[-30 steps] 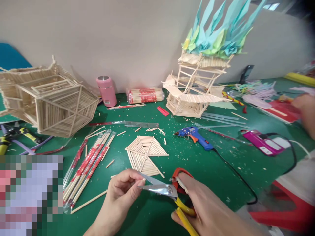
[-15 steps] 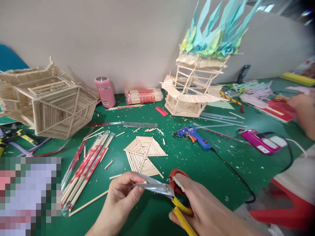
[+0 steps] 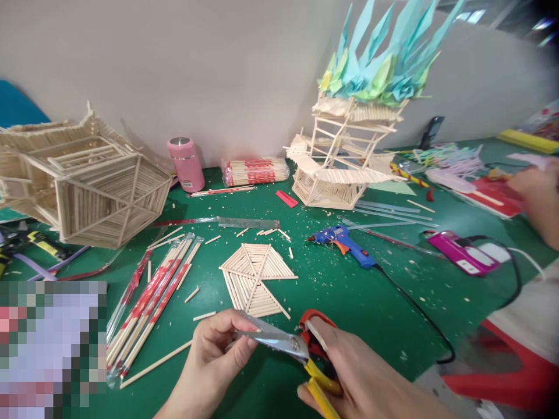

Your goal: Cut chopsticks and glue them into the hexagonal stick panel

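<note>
Scissors [image 3: 293, 344] gripped by the right hand [image 3: 349, 355] stand nearly closed at a stick tip [image 3: 259, 330] pinched by the left hand [image 3: 220, 349]. Toward twelve o'clock, a stick panel [image 3: 257, 270] lies on the counter [image 3: 393, 326].

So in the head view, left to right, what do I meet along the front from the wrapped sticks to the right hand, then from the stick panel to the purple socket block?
Front: wrapped sticks, left hand, scissors, right hand. Behind: stick panel, blue glue gun, purple socket block.
</note>
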Demonstrator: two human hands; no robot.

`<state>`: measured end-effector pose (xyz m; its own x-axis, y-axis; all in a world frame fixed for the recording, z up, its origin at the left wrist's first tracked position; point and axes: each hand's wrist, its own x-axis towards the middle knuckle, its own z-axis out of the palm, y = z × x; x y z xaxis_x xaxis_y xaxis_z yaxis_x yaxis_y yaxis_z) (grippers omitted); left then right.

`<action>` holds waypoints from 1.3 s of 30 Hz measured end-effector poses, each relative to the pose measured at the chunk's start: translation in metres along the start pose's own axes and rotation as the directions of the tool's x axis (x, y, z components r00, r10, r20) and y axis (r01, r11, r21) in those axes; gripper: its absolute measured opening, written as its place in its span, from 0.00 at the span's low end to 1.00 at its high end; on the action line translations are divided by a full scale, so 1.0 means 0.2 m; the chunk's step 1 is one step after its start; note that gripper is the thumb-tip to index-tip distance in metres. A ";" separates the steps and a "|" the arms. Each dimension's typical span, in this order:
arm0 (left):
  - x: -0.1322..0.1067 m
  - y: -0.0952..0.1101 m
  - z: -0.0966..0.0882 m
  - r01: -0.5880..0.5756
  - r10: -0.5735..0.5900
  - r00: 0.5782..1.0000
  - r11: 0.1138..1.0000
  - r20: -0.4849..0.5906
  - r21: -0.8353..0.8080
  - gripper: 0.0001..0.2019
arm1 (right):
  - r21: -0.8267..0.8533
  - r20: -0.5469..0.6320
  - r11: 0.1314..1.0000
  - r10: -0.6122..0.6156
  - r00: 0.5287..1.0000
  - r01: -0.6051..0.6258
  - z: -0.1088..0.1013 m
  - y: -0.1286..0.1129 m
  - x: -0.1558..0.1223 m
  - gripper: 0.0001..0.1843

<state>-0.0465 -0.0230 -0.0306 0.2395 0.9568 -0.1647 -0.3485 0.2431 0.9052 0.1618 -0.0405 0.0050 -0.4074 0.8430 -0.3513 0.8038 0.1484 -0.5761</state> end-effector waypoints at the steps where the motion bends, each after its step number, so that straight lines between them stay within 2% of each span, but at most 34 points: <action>1: 0.00 0.00 0.00 -0.002 0.002 1.000 1.000 -0.002 -0.002 0.02 | -0.010 -0.015 1.000 -0.006 1.000 0.006 0.00 0.00 0.00 0.13; 11: -0.01 0.02 0.00 -0.034 0.032 0.999 0.999 0.040 0.034 0.01 | -0.165 -0.068 0.982 -0.106 0.992 0.094 0.04 0.05 -0.05 0.18; 14: -0.01 0.03 0.00 -0.042 0.039 0.998 0.998 0.047 0.047 0.01 | -0.198 -0.104 0.973 -0.138 0.985 0.115 0.06 0.06 -0.06 0.17; 17: -0.02 0.02 0.00 -0.051 0.049 0.998 0.997 0.029 0.059 0.02 | -0.196 -0.080 0.972 -0.147 0.986 0.129 0.05 0.04 -0.04 0.13; 21: -0.01 0.01 0.00 0.000 -0.001 1.000 0.995 0.007 0.096 0.05 | -0.075 -0.040 0.997 -0.038 0.998 0.035 0.02 0.02 -0.01 0.08; 24: 0.00 0.01 0.00 0.074 -0.072 0.997 0.996 -0.040 0.058 0.07 | 0.063 -0.080 0.994 0.097 0.992 -0.092 -0.02 0.03 0.02 0.09; 27: 0.01 0.01 0.01 0.123 -0.122 0.992 0.992 -0.039 0.011 0.11 | 0.104 -0.141 0.977 0.198 0.970 -0.184 -0.05 0.06 0.03 0.11; 31: 0.01 0.01 0.02 0.138 -0.138 0.990 0.988 -0.001 -0.074 0.11 | 0.034 -0.207 0.977 0.211 0.955 -0.209 -0.07 0.11 0.02 0.12; 34: 0.00 0.00 0.02 0.164 -0.159 0.986 0.978 0.043 -0.131 0.10 | -0.060 -0.266 0.966 0.227 0.937 -0.251 -0.08 0.19 0.02 0.14; 37: 0.01 0.00 0.02 0.197 -0.192 0.980 0.968 0.049 -0.157 0.11 | -0.162 -0.412 0.924 0.256 0.874 -0.347 -0.10 0.31 0.01 0.20; 39: 0.02 0.00 0.02 0.210 -0.214 0.977 0.963 -0.001 -0.169 0.11 | -0.217 -0.518 0.904 0.212 0.829 -0.367 -0.11 0.40 0.00 0.21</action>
<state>-0.0416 -0.0197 -0.0292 0.3079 0.8829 -0.3544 -0.4380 0.4622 0.7710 0.2352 -0.0173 -0.0244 0.0571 0.9979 -0.0313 0.9708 -0.0628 -0.2316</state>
